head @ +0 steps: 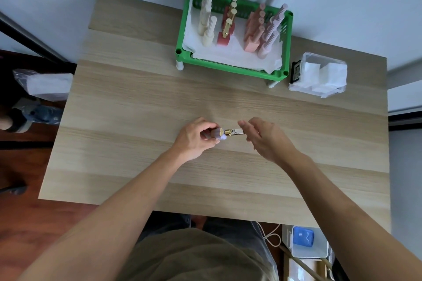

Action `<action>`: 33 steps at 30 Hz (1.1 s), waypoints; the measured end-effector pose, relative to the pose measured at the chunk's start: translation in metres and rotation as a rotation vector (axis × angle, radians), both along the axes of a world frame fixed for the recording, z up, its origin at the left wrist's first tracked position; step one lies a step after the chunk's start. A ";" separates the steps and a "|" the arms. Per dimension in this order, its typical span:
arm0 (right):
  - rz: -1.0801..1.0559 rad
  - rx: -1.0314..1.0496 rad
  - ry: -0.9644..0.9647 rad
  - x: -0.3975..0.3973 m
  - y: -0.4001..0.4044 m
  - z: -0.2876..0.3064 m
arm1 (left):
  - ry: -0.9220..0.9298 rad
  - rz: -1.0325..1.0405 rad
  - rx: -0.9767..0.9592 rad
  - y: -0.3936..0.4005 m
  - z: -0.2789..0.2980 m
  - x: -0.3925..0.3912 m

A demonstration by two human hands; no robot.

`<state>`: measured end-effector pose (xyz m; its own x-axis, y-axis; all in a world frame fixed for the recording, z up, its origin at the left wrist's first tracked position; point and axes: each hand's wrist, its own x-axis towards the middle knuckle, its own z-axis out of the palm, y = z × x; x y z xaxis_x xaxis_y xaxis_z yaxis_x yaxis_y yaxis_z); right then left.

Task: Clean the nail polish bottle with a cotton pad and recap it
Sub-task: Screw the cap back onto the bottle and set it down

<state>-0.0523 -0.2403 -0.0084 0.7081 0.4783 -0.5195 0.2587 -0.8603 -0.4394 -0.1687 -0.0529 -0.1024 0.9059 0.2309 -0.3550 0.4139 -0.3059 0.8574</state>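
A small lilac nail polish bottle [217, 134] lies sideways just above the middle of the wooden table [137, 98], and my left hand [195, 138] grips its body. Its gold cap [233, 131], which bears a small label, points right. My right hand [262, 137] meets the cap's far end, with thumb and fingertips pinching it and the other fingers loosely spread. White cotton pads [328, 75] fill a clear plastic box [296, 85] at the table's back right. Neither hand holds a pad.
A green plastic basket [228, 65] lined with white paper stands at the back centre and holds several upright polish bottles in cream, red, pink and lilac. A small dark object [296, 72] leans by the clear box. A wall runs behind the table.
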 end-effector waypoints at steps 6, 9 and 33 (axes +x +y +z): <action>0.110 0.176 -0.028 -0.006 -0.012 -0.004 | -0.008 0.001 -0.003 -0.001 0.001 -0.001; 0.048 0.170 -0.074 -0.010 -0.007 -0.008 | -0.011 -0.002 -0.007 0.000 0.001 -0.001; -0.056 0.121 -0.090 -0.015 -0.001 -0.014 | 0.000 0.001 -0.018 0.000 0.000 -0.001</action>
<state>-0.0670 -0.2413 -0.0227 0.7763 0.4924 -0.3936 0.2552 -0.8165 -0.5179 -0.1695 -0.0527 -0.1027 0.9058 0.2254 -0.3587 0.4139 -0.2903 0.8628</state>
